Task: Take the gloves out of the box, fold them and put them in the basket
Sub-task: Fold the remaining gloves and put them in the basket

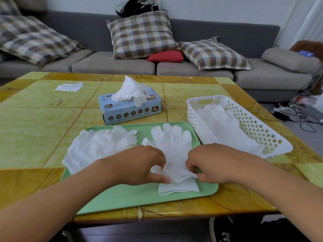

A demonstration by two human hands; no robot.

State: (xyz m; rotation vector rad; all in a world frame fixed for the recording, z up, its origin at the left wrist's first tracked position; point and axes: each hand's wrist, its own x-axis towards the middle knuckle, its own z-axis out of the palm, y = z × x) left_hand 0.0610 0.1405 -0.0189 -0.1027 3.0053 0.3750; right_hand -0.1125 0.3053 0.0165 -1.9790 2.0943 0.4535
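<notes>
**Operator:** Which step was in hand?

**Inspector:** The fold. One glove [172, 145] lay flat on the green tray [122, 198], finger end pointing away from the person, cuff end toward them. The left hand [139, 165] and the right hand [209, 163] were both at the cuff half. The fingers of each hand were curled and pinched the thin film, and part of the cuff stood lifted and doubled over the palm area.

**Operator:** Where were the other gloves?

**Inspector:** A loose pile of gloves [99, 145] rested on the left of the tray, partly overhanging its edge. The white basket [253, 126], just right of the tray, already held gloves. The box [131, 109] stood on the desk [35, 128] behind the tray, one glove sticking out of its opening. A single white piece [69, 87], possibly another glove, lay well apart at the desk's far left.

**Operator:** What did the next move call for?

**Inspector:** By judgement: carry the pinched edge forward toward the finger end, press the layers flat, then lift the folded glove rightward into the basket. The film looked limp and clingy, so both pinches needed to travel evenly.
</notes>
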